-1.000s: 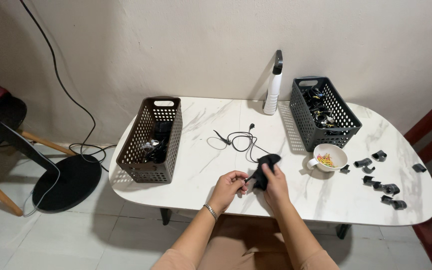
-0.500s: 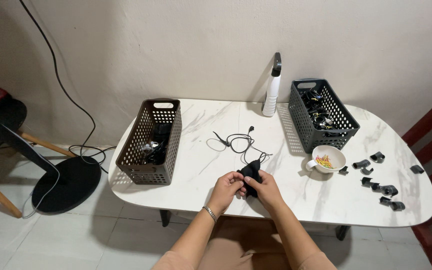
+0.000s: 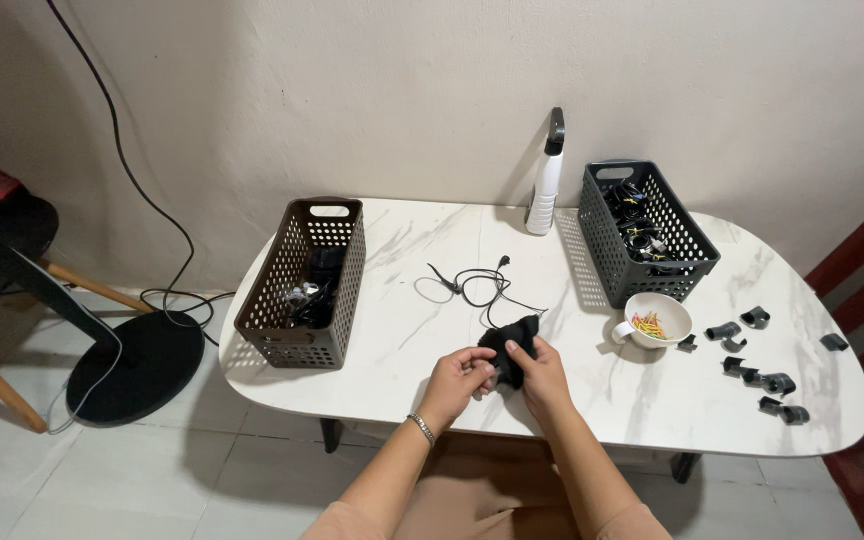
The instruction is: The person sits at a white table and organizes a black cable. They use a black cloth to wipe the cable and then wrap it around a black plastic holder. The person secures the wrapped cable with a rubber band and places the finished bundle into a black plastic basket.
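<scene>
Both of my hands meet over the front middle of the white marble table (image 3: 402,330). My left hand (image 3: 457,378) and my right hand (image 3: 542,377) together grip a small black pouch (image 3: 509,343) held just above the tabletop. A thin black cable (image 3: 479,284) trails from the pouch and lies looped on the table behind it. A bracelet sits on my left wrist.
A brown perforated basket (image 3: 303,282) with dark items stands at the left, a dark grey basket (image 3: 646,229) of cables at the back right. A white cup (image 3: 654,319) of coloured bits, several small black clips (image 3: 764,377), and a white lamp (image 3: 546,178) are nearby. A black fan base (image 3: 132,365) sits on the floor.
The pouch has come in from my right hand alone to between both hands, and now both hands pinch it, shifted slightly right.
</scene>
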